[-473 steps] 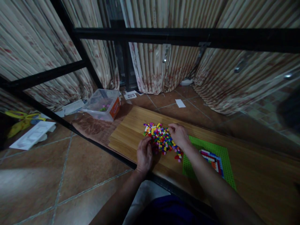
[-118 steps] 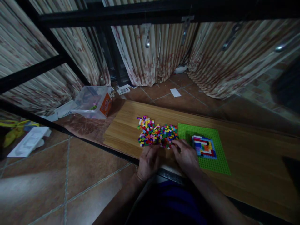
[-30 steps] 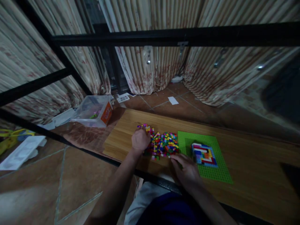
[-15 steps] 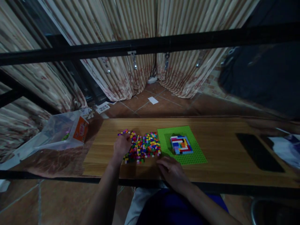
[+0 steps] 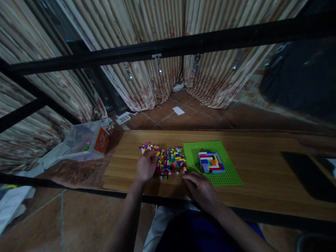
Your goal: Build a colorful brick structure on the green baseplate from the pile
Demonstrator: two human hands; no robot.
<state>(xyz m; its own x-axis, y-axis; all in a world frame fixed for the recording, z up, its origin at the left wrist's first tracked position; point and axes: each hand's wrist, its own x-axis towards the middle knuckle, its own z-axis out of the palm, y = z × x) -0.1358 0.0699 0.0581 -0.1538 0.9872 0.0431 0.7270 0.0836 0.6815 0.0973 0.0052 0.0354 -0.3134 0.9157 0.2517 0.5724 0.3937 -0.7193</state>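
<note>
Bricks | small, multicoloured, loosely piled | baseplate: bright green, studded

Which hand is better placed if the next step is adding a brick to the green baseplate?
Probably the right hand: it sits beside the green baseplate, while the left hand is farther off, at the left side of the loose building bricks.

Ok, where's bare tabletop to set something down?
Mainly the wooden tabletop between the green studded baseplate and dark flat slab; also left of the loose bricks. Crowded: around those bricks, with the left hand there and the right hand nearby.
</note>
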